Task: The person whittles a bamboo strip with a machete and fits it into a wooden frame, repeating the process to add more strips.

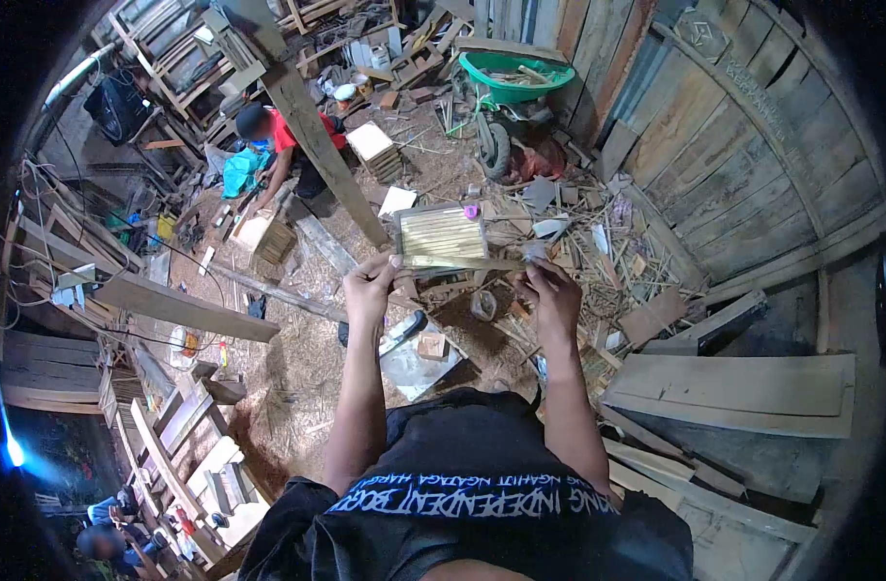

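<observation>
A thin wooden strip (462,262) stretches level between my hands. My left hand (369,287) pinches its left end between thumb and fingers. At the other end, my right hand (547,294) is closed around the strip's tip, its fingers partly hiding it. Just beyond the strip lies a framed panel (441,232) lined with rows of similar narrow slats, and a small pink object (472,212) sits on its upper right corner. Below, near my feet, a small square wooden block (432,346) rests on a pale board (414,370).
Ahead, a person in a red shirt (284,131) crouches beside stacked wooden pieces (264,237). A wooden post (322,145) rises left of centre. A green wheelbarrow (515,82) stands at the back. Wood scraps (607,261) and shavings litter the ground; another person (123,542) is lower left.
</observation>
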A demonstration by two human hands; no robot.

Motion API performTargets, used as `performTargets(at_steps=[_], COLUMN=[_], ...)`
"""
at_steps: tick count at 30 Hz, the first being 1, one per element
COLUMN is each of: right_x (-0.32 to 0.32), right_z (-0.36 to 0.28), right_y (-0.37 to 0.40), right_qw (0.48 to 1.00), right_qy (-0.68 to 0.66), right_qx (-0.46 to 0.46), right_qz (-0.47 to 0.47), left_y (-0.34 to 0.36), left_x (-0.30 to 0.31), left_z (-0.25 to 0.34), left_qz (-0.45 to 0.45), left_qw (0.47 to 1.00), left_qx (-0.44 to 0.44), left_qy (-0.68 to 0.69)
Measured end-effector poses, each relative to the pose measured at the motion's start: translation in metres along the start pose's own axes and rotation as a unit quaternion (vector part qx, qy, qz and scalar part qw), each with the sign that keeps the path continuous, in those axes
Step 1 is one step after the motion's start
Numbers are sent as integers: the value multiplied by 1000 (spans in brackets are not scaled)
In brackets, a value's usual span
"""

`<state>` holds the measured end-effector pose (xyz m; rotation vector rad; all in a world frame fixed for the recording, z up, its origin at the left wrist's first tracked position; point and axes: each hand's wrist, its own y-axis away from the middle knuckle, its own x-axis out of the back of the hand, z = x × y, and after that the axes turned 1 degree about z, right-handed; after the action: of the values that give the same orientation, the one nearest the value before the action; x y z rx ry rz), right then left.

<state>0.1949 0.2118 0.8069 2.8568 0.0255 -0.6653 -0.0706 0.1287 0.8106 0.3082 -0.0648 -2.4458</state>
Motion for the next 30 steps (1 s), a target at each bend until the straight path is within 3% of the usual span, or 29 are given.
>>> performTargets(at_steps=[6, 22, 26, 30], right_x=[2, -9, -8, -11], right_z=[15, 16, 22, 20], right_y=[-4, 9, 6, 4], right_qw=[998, 999, 993, 964], right_qy=[9, 33, 88, 232], right_qx=[50, 6, 72, 129], right_qz=[-25, -21, -28, -13], left_y=[1, 15, 17, 11], left_x=[7, 0, -3, 2], left_z=[-5, 8, 10, 5], left_qz=[9, -1, 18, 18], left_qw=[998, 1000, 998, 993], left_qx=[-34, -21, -31, -60], left_qy=[-50, -15, -58, -99])
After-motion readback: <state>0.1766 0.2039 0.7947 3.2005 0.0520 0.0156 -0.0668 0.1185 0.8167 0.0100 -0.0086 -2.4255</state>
